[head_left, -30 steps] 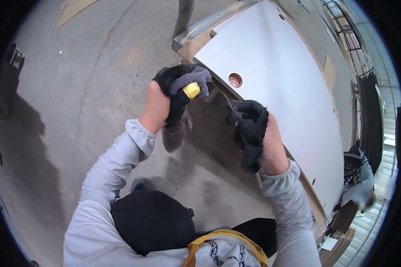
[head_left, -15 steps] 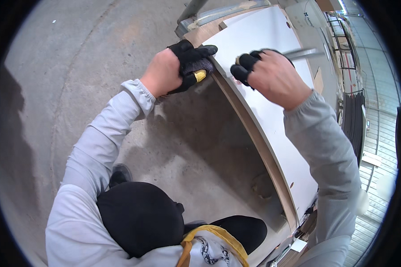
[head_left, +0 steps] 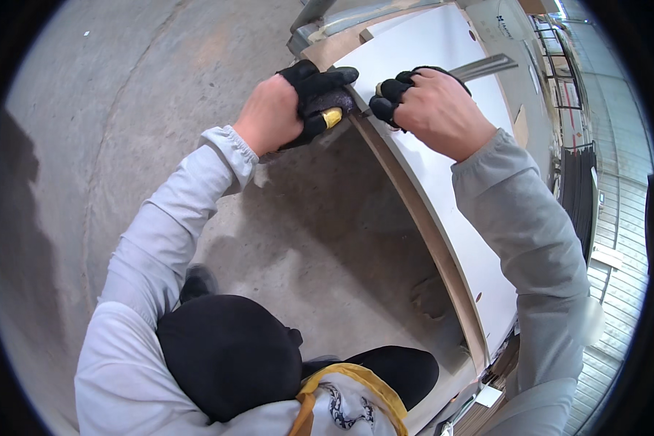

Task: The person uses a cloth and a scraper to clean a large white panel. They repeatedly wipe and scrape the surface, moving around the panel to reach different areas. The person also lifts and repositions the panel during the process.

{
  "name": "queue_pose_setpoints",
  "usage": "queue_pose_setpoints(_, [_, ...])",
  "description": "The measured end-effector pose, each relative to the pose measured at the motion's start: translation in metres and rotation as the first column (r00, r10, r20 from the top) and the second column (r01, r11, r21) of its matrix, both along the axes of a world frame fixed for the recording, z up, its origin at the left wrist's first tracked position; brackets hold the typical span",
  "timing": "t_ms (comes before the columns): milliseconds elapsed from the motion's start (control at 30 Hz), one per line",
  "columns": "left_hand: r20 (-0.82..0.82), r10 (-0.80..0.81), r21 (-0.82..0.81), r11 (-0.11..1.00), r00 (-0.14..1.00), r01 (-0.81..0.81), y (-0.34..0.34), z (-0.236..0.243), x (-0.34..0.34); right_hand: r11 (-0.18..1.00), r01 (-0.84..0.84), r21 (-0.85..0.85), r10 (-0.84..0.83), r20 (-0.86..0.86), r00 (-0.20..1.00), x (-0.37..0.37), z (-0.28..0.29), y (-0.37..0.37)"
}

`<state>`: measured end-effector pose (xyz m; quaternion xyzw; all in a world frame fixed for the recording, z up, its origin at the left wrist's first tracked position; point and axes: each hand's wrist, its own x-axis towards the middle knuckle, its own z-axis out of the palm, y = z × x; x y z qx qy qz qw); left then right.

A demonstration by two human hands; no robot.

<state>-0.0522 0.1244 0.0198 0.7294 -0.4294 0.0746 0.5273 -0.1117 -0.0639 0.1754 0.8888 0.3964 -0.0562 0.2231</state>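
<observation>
My left hand (head_left: 292,109) is closed round a dark purple-grey fuzzy cloth (head_left: 339,99) at the near edge of a white-faced board (head_left: 465,232), close to its far corner; one fingertip has a yellow wrap. My right hand (head_left: 432,109), in a black fingerless glove, is just right of it over the board, closed on a long metal tool (head_left: 490,67) whose bar sticks out to the upper right. The tool's working end is mostly hidden by my fingers near the edge. A brown strip (head_left: 407,192) runs beneath the white board's edge.
The concrete floor (head_left: 145,94) lies left and below the board, in shadow beneath it. A metal frame (head_left: 309,25) is at the board's far end. Dark sheets (head_left: 578,182), a rack (head_left: 552,51) and stacked panels (head_left: 498,370) line the right side.
Both hands moved up to the board's far corner. My right hand turned back-up over the white surface with the metal tool, then shifted slightly left, nearer the cloth and edge.
</observation>
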Motion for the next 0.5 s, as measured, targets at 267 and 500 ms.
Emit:
queue_pose_setpoints(267, [-0.011,0.000,-0.058,0.998,1.000,-0.001,0.005,-0.006,0.002,0.998,0.036,0.049,-0.030,-0.114,0.993,-0.019,0.005,-0.019])
queue_pose_setpoints(500, [-0.021,-0.010,-0.084,0.996,1.000,0.008,-0.003,0.003,-0.002,0.986,0.092,0.142,-0.087,-0.041,0.995,-0.018,0.002,-0.030])
